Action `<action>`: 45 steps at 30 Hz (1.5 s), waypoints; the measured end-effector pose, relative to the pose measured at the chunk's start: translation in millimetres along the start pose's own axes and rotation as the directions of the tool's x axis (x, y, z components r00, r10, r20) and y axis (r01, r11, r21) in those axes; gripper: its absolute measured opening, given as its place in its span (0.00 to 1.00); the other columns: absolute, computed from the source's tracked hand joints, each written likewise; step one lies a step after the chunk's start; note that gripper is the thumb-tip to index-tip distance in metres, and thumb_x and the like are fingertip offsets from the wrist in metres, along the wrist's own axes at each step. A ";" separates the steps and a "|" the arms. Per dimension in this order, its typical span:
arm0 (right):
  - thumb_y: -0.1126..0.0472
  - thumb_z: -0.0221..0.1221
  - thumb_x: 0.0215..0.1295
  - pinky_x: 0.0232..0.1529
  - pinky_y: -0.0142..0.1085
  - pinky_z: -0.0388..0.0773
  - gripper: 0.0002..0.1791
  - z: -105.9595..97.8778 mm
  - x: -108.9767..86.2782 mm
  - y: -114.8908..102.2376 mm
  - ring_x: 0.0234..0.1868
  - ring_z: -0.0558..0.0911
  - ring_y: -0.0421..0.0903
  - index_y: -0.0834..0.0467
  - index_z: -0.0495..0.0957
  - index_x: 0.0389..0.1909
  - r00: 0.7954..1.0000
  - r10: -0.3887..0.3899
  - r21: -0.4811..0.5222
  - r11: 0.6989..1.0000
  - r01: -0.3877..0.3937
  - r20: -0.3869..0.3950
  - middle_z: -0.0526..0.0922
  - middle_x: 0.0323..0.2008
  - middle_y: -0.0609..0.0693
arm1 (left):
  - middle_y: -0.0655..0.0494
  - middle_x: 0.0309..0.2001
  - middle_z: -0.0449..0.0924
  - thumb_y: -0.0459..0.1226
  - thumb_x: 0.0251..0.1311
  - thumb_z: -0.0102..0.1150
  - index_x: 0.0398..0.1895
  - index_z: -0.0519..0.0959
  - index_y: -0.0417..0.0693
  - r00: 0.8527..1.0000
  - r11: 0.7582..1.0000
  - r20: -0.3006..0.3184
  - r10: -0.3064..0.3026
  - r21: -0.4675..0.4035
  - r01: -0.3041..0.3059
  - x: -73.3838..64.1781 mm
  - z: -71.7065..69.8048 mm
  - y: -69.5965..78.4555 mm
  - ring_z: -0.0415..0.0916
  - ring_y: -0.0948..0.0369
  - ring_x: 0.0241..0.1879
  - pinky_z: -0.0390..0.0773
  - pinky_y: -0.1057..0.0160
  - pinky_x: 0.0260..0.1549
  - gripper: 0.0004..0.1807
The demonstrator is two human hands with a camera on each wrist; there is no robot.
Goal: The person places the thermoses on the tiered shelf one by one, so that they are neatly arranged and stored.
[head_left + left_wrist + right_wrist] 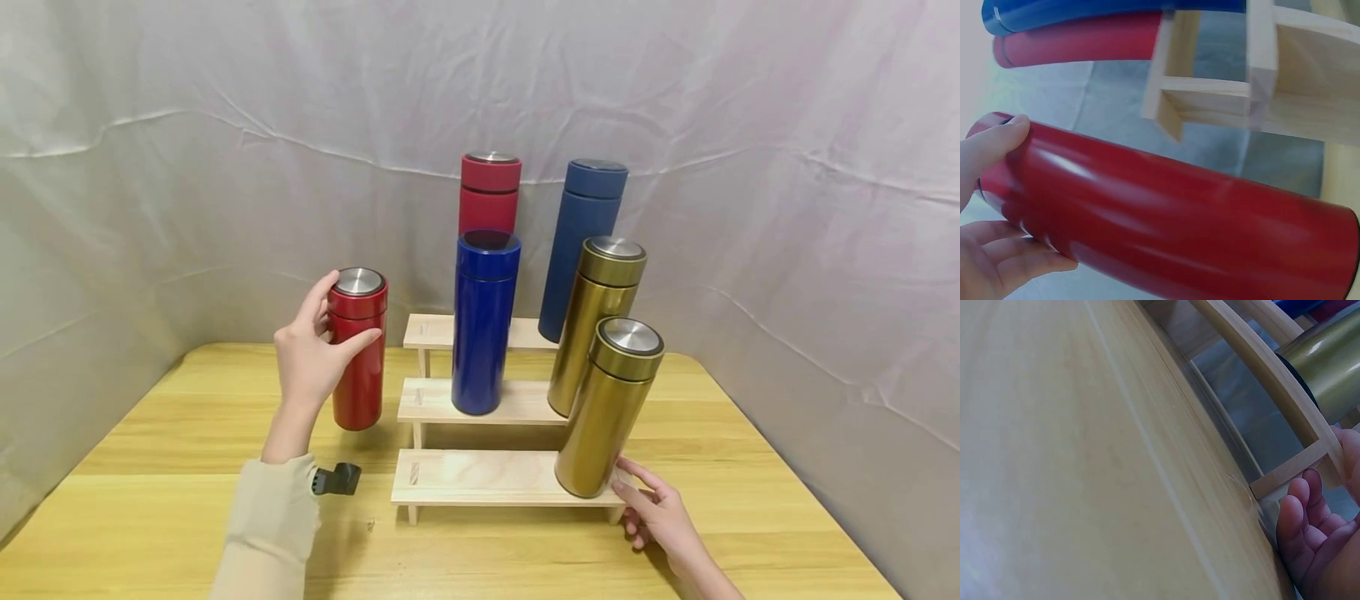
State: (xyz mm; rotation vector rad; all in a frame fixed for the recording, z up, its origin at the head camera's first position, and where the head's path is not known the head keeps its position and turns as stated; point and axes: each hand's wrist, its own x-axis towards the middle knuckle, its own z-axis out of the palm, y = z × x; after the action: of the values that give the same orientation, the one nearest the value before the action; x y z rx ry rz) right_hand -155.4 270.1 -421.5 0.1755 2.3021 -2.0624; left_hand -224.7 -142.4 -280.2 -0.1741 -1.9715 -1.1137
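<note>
My left hand grips a shiny red thermos bottle near its silver-topped lid, thumb on one side and fingers round the other. The bottle is upright, left of a three-step wooden display stand. In the left wrist view the thumb and fingers lie at the lid end of the red bottle. My right hand pinches the right end of the stand's lowest step, thumb on top, other fingers curled beside the leg. Close to it, a gold thermos bottle stands on that step.
On the middle step stand a glossy blue bottle and another gold bottle. The top step bears a matte red bottle and a matte blue bottle. Grey cloth surrounds the wooden table.
</note>
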 end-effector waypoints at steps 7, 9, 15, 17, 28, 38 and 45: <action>0.57 0.57 0.59 0.10 0.29 0.69 0.15 0.3 0.3 1.0 0.11 0.68 0.39 0.33 0.71 0.41 1.000 0.008 -0.009 1.000 -0.008 -0.013 0.69 0.13 0.48 | 0.42 0.46 0.76 0.37 0.37 0.73 0.59 0.69 0.56 0.999 0.999 0.037 0.010 -0.040 -0.008 -3.4 -13.3 12.3 0.77 0.48 0.41 0.75 0.52 0.40 0.39; 0.57 0.58 0.59 0.10 0.29 0.69 0.15 0.5 0.6 1.0 0.11 0.68 0.39 0.33 0.70 0.41 1.000 0.010 -0.008 1.000 -0.010 -0.014 0.69 0.13 0.48 | 0.43 0.46 0.77 0.37 0.37 0.73 0.59 0.69 0.56 0.999 0.999 0.039 0.008 -0.054 -0.006 -4.5 -17.3 15.9 0.77 0.50 0.40 0.76 0.53 0.39 0.39; 0.57 0.57 0.59 0.10 0.29 0.69 0.15 0.5 0.7 0.9 0.11 0.68 0.39 0.33 0.70 0.42 1.000 0.008 -0.010 1.000 -0.008 -0.012 0.69 0.13 0.48 | 0.47 0.44 0.78 0.38 0.37 0.73 0.60 0.68 0.60 0.998 0.997 0.057 -0.020 -0.078 0.025 -5.9 -26.6 26.4 0.78 0.54 0.37 0.77 0.64 0.35 0.40; 0.57 0.58 0.59 0.10 0.29 0.69 0.15 0.4 0.6 0.9 0.11 0.68 0.39 0.32 0.71 0.41 1.000 0.007 -0.011 1.000 -0.008 -0.011 0.69 0.13 0.48 | 0.48 0.45 0.78 0.38 0.38 0.72 0.60 0.67 0.60 0.997 0.994 0.068 -0.032 -0.099 0.039 -6.7 -29.2 29.9 0.78 0.55 0.37 0.77 0.69 0.33 0.40; 0.57 0.58 0.59 0.10 0.29 0.69 0.17 0.5 0.4 0.2 0.11 0.68 0.39 0.41 0.68 0.48 1.000 0.013 -0.016 1.000 -0.013 -0.012 0.69 0.13 0.49 | 0.48 0.44 0.78 0.35 0.39 0.71 0.61 0.66 0.61 0.988 0.976 0.140 -0.069 -0.194 0.096 -12.5 -39.0 48.9 0.77 0.57 0.36 0.76 0.73 0.29 0.41; 0.57 0.58 0.59 0.10 0.29 0.69 0.16 1.1 0.4 0.8 0.11 0.68 0.39 0.40 0.68 0.47 1.000 0.011 -0.026 1.000 -0.012 -0.019 0.69 0.13 0.49 | 0.47 0.44 0.78 0.33 0.39 0.71 0.61 0.66 0.59 0.982 0.973 0.171 -0.079 -0.202 0.113 -19.8 -44.9 56.0 0.77 0.62 0.35 0.77 0.71 0.30 0.40; 0.56 0.58 0.58 0.10 0.30 0.70 0.18 1.0 0.3 0.7 0.11 0.69 0.39 0.44 0.68 0.50 0.999 0.017 -0.033 0.999 -0.018 -0.029 0.69 0.13 0.49 | 0.47 0.44 0.77 0.35 0.41 0.71 0.61 0.66 0.62 0.967 0.959 0.233 -0.103 -0.234 0.159 -22.8 -43.0 63.1 0.77 0.56 0.37 0.77 0.67 0.30 0.40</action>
State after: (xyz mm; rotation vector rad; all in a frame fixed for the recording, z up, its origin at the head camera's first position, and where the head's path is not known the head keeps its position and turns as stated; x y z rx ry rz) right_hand -155.7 269.2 -422.4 0.2243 2.3407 -2.0252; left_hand -153.8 -131.5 -245.6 -0.3150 -2.0516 -1.4870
